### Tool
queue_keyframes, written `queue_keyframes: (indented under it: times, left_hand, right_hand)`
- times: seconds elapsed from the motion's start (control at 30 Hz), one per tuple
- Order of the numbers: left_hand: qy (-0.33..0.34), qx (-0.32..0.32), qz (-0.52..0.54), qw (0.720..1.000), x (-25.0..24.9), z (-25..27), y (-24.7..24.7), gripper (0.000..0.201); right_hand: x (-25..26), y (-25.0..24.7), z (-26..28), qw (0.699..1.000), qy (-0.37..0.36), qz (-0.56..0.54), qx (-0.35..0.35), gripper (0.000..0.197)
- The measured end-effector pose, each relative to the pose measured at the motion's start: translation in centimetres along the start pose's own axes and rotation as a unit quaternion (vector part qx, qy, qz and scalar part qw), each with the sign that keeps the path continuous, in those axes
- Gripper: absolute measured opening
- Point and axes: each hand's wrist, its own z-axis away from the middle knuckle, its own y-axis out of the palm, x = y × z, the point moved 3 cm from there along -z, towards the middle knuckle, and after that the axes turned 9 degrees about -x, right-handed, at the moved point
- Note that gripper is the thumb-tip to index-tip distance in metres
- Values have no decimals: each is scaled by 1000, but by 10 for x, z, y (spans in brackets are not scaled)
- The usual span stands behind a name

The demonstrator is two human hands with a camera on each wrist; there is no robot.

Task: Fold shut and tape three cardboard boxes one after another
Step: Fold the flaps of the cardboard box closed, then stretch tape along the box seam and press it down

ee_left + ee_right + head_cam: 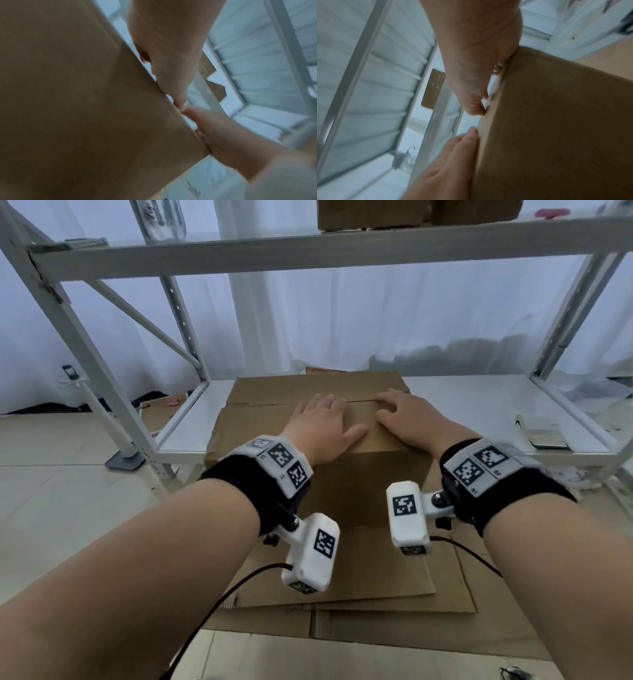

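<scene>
A brown cardboard box [356,484] stands in the middle of the head view on flattened cardboard. Its top flaps are folded down and meet at a seam [359,400]. My left hand [322,419] lies flat on the top flaps, fingers reaching to the seam. My right hand [406,416] presses beside it, fingers slightly bent on the cardboard. In the left wrist view the left hand [171,56] rests on the box's edge [68,108], with the right hand [223,135] close by. The right wrist view shows the right hand [476,56] and the left hand [450,155] against the box [556,121]. No tape shows.
A white metal rack surrounds the box; its low shelf [479,405] runs behind and to the right, with a stack of papers [544,434] on it. More boxes [376,213] sit on the upper shelf. Flattened cardboard sheets [376,594] cover the floor in front.
</scene>
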Motion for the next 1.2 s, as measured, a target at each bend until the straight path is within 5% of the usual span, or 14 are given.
queue_keyframes:
  times: [0.17, 0.37, 0.63, 0.7, 0.8, 0.9, 1.0, 1.2]
  left_hand:
    - [115, -128, 41, 984, -84, -5, 8, 55]
    - [288, -115, 92, 946, -165, -11, 36, 29]
    - [246, -33, 47, 967, -196, -21, 96, 29]
    - [230, -11, 53, 972, -199, -25, 104, 29]
    - [228, 4, 45, 973, -202, -29, 111, 28]
    - [229, 9, 42, 973, -203, -31, 111, 28]
    - [241, -4, 44, 970, -202, -31, 106, 27]
    - [269, -117, 137, 946, -199, -26, 53, 25]
  right_hand:
    - [-53, -34, 30, 954, 91, -257, -129, 46]
    - [-171, -37, 82, 974, 210, -74, -50, 22]
    - [-247, -30, 124, 973, 205, 96, 51, 27]
    - [-259, -23, 123, 965, 201, 143, 89, 44]
    - [-263, -11, 117, 953, 188, 197, 134, 28]
    - [-260, -3, 111, 938, 209, 232, 154, 33]
    - [-252, -5, 106, 946, 178, 249, 106, 29]
    - [-200, -50, 87, 974, 150, 124, -113, 31]
